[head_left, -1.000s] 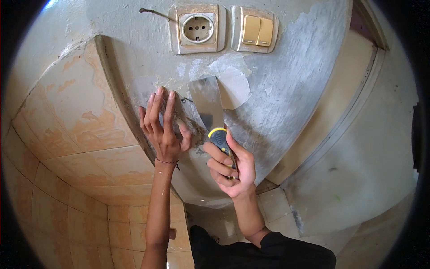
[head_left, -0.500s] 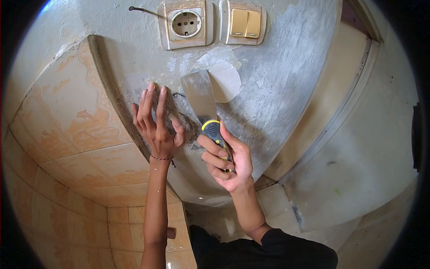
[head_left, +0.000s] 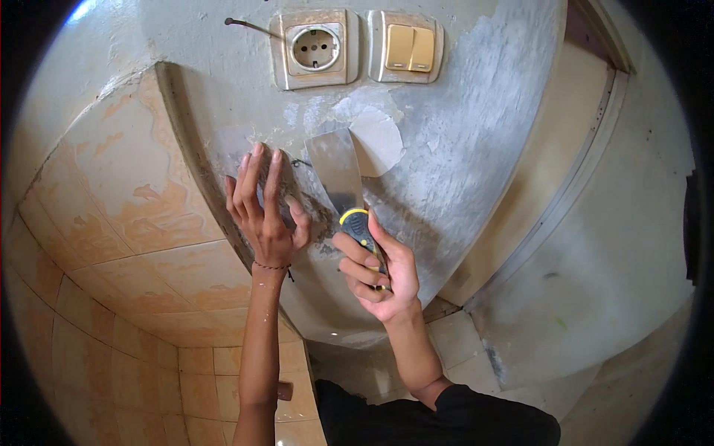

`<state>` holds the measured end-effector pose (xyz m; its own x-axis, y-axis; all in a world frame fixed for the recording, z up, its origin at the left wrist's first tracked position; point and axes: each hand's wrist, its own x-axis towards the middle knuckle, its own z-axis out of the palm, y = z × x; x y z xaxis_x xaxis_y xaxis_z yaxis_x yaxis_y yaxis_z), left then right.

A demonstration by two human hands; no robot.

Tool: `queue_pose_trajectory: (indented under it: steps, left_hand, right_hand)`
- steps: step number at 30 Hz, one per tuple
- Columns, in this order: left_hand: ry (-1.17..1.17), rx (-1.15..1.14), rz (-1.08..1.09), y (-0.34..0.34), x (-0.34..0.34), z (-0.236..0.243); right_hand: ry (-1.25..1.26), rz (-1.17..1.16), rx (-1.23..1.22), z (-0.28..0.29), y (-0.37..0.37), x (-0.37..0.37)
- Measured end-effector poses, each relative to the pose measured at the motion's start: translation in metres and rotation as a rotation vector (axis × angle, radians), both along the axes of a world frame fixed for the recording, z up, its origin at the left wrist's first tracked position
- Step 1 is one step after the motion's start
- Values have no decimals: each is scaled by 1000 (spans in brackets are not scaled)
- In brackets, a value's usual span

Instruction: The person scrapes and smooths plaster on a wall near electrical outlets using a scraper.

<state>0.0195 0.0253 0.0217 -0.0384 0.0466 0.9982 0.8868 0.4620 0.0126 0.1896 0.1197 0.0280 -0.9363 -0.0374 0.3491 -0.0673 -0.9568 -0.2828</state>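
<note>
My left hand (head_left: 264,212) rests against the grey, scuffed wall (head_left: 468,149), fingers spread and empty, beside the edge of the orange-marbled tiles. In my right hand (head_left: 379,271) is the black-and-yellow handle of a putty knife (head_left: 335,171), gripped with the palm turned up. Its wide metal blade lies at the left edge of a pale, rounded patch of flaked paint (head_left: 379,141), below a wall socket (head_left: 314,48) and a double light switch (head_left: 409,48). A dark bit of metal sticks out between my left hand and the blade.
A nail (head_left: 249,26) projects left of the socket. Orange-marbled tiles (head_left: 111,201) cover the wall and ledge on the left. On the right are a door frame (head_left: 599,111) and another grey surface (head_left: 595,238). A tiled floor (head_left: 454,338) shows below.
The view has shifted slightly. My hands and the putty knife keep almost the same place against the wall, with the grip unchanged.
</note>
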Motion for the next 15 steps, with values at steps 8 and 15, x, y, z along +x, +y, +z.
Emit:
queue_pose_trajectory:
  steps: [8, 15]
  left_hand:
    - [5, -4, 9, -3, -2, 0]
    - [-7, 5, 19, -5, -6, -4]
  right_hand:
    - [5, -18, -9, 1, -5, 0]
    - [-13, -51, 63, 1, -5, -5]
